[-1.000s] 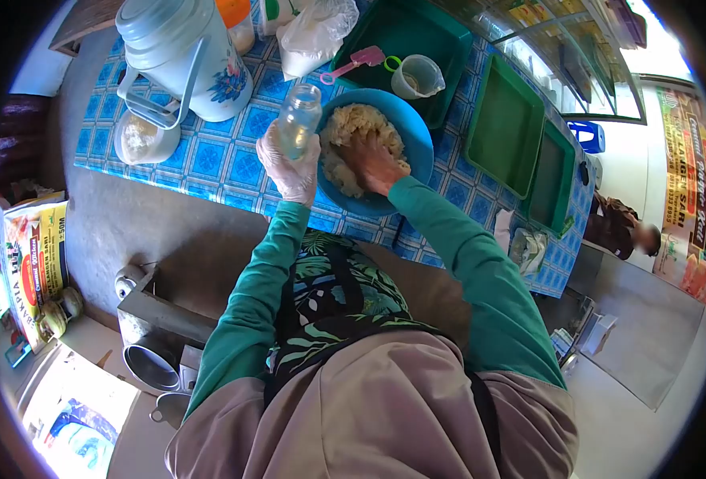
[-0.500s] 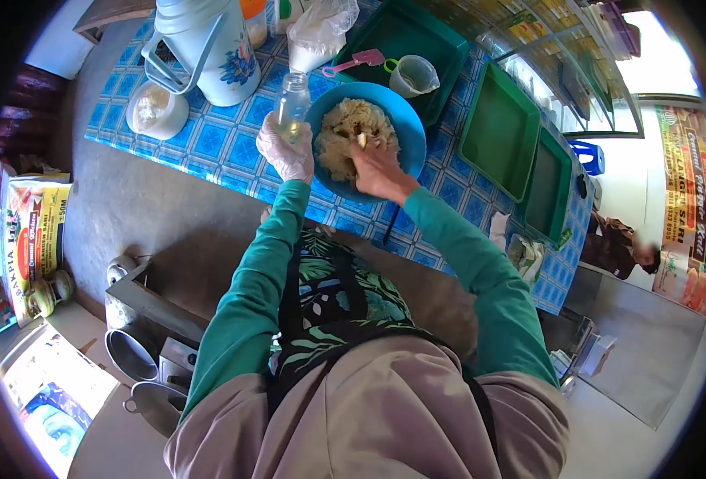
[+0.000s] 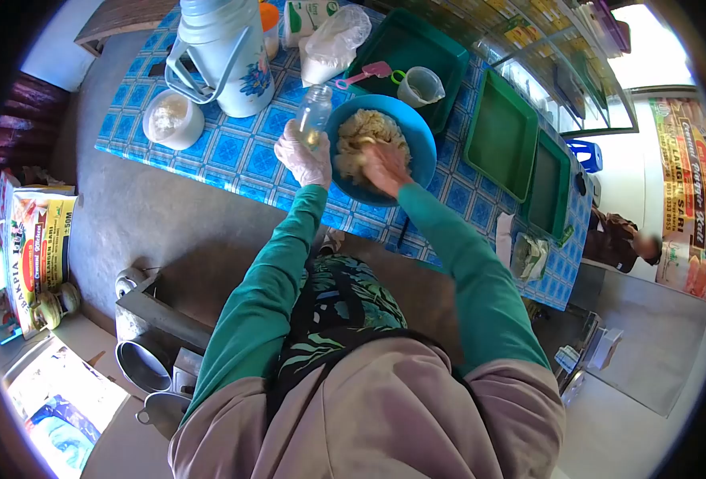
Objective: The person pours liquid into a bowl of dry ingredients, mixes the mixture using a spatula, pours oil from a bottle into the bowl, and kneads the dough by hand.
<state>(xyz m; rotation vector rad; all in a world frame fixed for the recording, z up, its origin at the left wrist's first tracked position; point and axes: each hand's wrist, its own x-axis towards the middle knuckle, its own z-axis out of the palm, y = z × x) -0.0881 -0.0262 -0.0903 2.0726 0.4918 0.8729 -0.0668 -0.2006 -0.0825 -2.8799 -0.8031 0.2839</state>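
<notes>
My left hand (image 3: 303, 156), in a clear plastic glove, is closed around a clear glass bottle (image 3: 315, 114) with a little yellowish liquid at the bottom. The bottle is held almost upright at the left rim of a blue bowl (image 3: 428, 152). Inside the bowl lies a rough, pale dough (image 3: 371, 129). My bare right hand (image 3: 386, 166) presses into the near side of this dough, its fingers curled into it and blurred by motion. Behind the bowl are a pink scoop (image 3: 366, 74) and a clear measuring cup (image 3: 421, 86) with a green handle.
A large flask (image 3: 233, 76), a white tub (image 3: 173, 120) and a bag of white powder (image 3: 334, 48) stand on the blue checked tablecloth (image 3: 233, 156). Green trays (image 3: 500, 136) lie to the right, below a glass display case (image 3: 565, 64). A person (image 3: 618, 242) is at the far right.
My view has shifted slightly, so the table items appear further right. My right hand has moved within the dough, its fingers now blurred. The left hand still holds the bottle beside the bowl.
</notes>
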